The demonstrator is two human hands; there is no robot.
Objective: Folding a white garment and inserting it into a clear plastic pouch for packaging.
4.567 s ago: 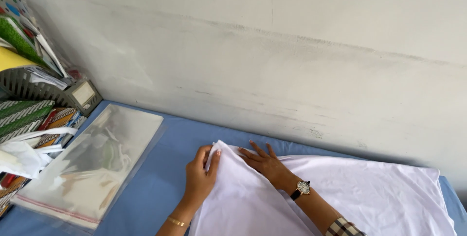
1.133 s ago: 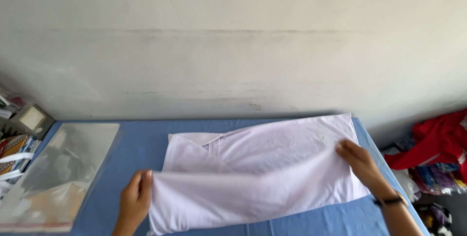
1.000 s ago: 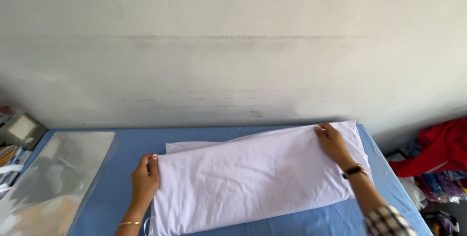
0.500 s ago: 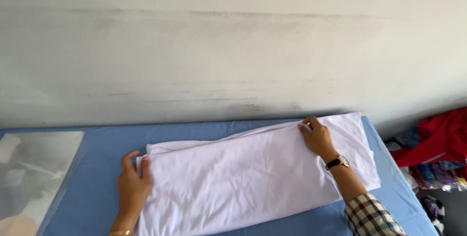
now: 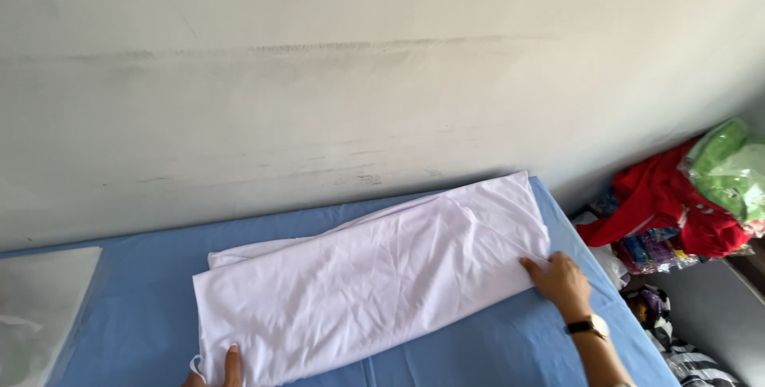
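Observation:
A white garment [image 5: 374,279] lies folded lengthwise on the blue table [image 5: 510,347], running from near left to far right. My right hand [image 5: 558,279], a watch on its wrist, rests on the garment's near right corner with fingers on the cloth. My left hand [image 5: 227,367] is mostly cut off by the bottom edge; only fingers show, touching the garment's near left corner.
A clear plastic bag [image 5: 44,307] lies flat at the table's left end. A stained white wall [image 5: 358,92] stands behind. Off the right end sits a pile of red [image 5: 669,204] and green clothes [image 5: 729,168].
The garment's near half was folded over onto the far half. Both hands then slid from the far edge back to the near corners.

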